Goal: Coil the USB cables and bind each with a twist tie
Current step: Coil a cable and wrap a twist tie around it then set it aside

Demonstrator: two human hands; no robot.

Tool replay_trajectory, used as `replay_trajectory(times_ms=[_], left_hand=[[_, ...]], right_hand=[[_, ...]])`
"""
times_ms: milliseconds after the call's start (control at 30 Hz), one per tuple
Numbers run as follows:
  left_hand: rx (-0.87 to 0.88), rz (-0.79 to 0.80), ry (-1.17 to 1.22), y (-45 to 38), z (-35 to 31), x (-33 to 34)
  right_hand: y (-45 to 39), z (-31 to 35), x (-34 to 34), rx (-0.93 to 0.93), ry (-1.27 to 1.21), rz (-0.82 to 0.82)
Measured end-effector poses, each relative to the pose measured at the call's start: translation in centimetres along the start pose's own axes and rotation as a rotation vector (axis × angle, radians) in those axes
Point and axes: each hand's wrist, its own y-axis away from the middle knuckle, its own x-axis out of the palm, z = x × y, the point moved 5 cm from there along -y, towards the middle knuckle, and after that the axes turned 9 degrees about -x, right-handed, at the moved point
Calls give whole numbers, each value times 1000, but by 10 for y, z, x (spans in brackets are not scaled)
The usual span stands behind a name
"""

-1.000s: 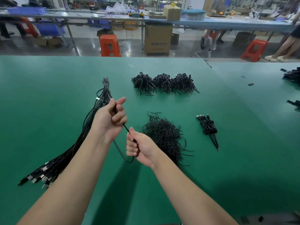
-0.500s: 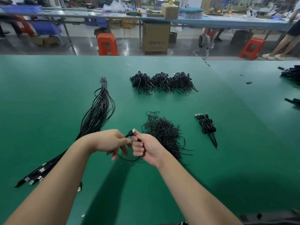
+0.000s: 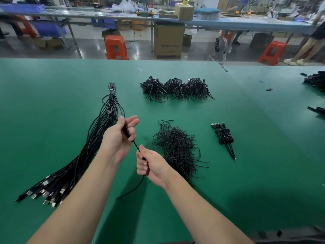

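Observation:
My left hand [image 3: 119,138] grips a folded black USB cable [image 3: 135,146], whose end sticks out above the fist. My right hand [image 3: 149,166] holds the same cable lower down, and the rest of it trails onto the green table [image 3: 246,173]. A long bundle of loose black USB cables [image 3: 91,147] lies to the left, plugs toward me. A heap of black twist ties [image 3: 177,148] sits just right of my hands. A few coiled and tied cables [image 3: 224,136] lie further right.
Three piles of coiled cables [image 3: 175,88] lie in a row at the back of the table. More black cables [image 3: 316,81] lie at the far right edge. Beyond the table stand orange stools [image 3: 116,47], a cardboard box [image 3: 168,41] and another workbench.
My left hand has risen and moved away from my right hand, stretching the cable between them. Half a second ago the two hands met low over the table.

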Motion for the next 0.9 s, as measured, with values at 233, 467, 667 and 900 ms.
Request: replay_trajectory(times_ms=[233, 467, 667, 900], left_hand=[[-120, 399, -658, 21, -14, 1], [-311, 391, -1530, 39, -10, 0], [71, -37, -1843, 27, -21, 3], [248, -97, -628, 16, -15, -3]], right_hand=[[4, 14, -13, 45, -74, -13], [-3, 32, -9, 49, 43, -58], [-2, 48, -2, -53, 115, 10], [4, 48, 17, -189, 581, 25]])
